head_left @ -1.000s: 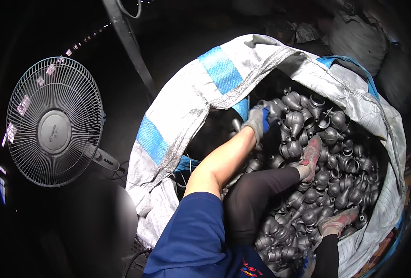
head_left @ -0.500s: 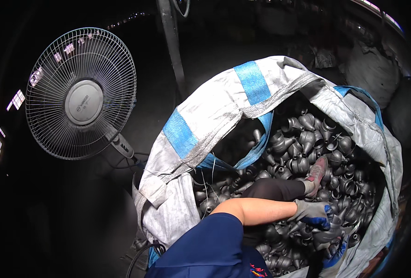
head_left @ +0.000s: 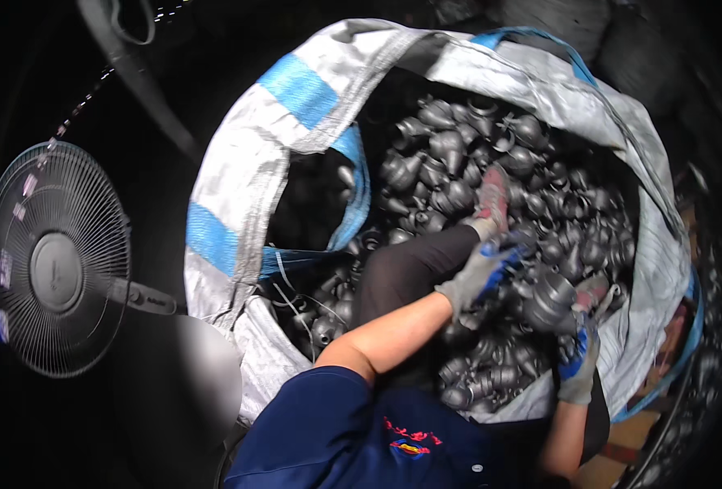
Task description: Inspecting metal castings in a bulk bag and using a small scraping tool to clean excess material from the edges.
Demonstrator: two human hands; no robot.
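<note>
My left hand (head_left: 472,283), in a grey glove with blue coating, reaches over the pile with its fingers stretched apart. A blurred dark shape lies by its fingertips; I cannot tell if they touch it. My right hand (head_left: 579,367), gloved alike, is closed at the lower side of a dark grey bulb-shaped fitting (head_left: 550,300) with a stepped collar, which looks larger and nearer than the rest. Some right fingers are hidden. Below and around both hands lie many similar grey fittings (head_left: 450,151) inside a big white woven sack (head_left: 234,163) with blue bands.
My legs extend into the sack, a reddish shoe (head_left: 493,196) resting on the fittings. A blue strap loop (head_left: 359,196) hangs at the sack's left inner side. A fan (head_left: 58,269) stands to the left. Cardboard (head_left: 634,430) lies beyond the sack at lower right.
My view has swung, so the fan and sack sit further left. My left hand has spread its fingers and moved nearer the shoe; my right hand now shows clearly, with a fitting raised beside it.
</note>
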